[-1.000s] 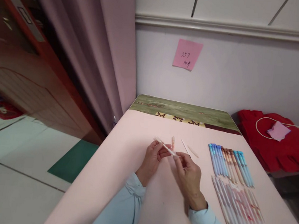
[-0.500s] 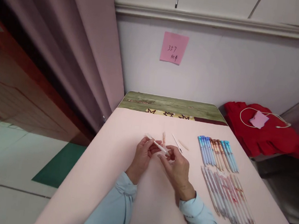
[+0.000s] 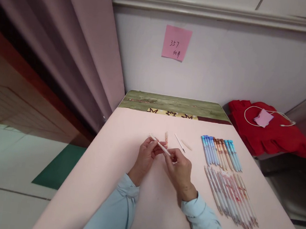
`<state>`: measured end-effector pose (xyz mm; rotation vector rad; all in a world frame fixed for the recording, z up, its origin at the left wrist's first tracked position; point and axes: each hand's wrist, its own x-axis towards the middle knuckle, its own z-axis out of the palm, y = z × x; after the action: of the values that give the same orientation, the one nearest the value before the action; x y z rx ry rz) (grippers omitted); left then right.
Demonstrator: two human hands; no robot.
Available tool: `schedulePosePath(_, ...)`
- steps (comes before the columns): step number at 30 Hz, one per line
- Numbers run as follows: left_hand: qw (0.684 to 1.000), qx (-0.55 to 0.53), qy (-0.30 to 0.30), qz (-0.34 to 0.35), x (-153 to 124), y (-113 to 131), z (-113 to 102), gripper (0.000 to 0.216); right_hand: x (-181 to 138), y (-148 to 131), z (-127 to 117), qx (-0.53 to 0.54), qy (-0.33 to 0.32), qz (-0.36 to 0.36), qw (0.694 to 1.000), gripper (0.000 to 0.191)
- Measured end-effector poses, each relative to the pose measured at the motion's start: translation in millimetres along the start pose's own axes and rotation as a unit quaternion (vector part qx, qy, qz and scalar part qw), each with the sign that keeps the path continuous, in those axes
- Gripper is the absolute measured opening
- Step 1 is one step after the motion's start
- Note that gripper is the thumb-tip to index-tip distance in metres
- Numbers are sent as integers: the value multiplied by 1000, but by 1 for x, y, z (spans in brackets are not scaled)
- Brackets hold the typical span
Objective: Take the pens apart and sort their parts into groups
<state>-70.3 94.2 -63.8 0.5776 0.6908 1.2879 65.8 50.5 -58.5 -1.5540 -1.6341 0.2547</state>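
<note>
A slim white pen barrel [image 3: 160, 145] slants between my two hands above the table. My left hand [image 3: 145, 156] pinches its upper part between thumb and fingers. The fingertips of my right hand [image 3: 179, 170] close around its lower end and hide the tip. Just behind the barrel is a short patterned pen piece [image 3: 166, 137], partly hidden by my left fingers. Right of it lie a thin white refill [image 3: 179, 142] with a dark tip and a pale tapered pen part [image 3: 186, 144].
Blue, brown and turquoise pens [image 3: 220, 153] lie in a row on the right of the pale table [image 3: 103, 167]. Nearer is a group of whitish patterned pens [image 3: 233, 199]. A red cloth [image 3: 271, 138] with a white cable lies beyond the right edge; a curtain [image 3: 95, 39] hangs left.
My right fingers have drawn in more tightly around the lower end of the barrel, now covering its tip. The view has tilted slightly; the things on the table keep their places.
</note>
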Motion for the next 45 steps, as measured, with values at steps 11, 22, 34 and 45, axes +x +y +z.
schedulePosePath(11, 1000, 16, -15, -23, 0, 4, -3, 16, -2, 1, -1, 87, -55, 40, 994, 28)
schedulePosePath(22, 997, 70, -17, -24, -2, 7, -1, 22, 0, 0, 7, 455, -229, 289, 810, 45)
schedulePosePath(34, 996, 85, -19, -16, -15, 8, 1, 23, -7, -15, -9, 148, -140, 81, 976, 45)
schedulePosePath(45, 977, 209, 0, -31, -42, -7, 39, 28, -23, -11, -63, -52, -127, 56, 989, 25)
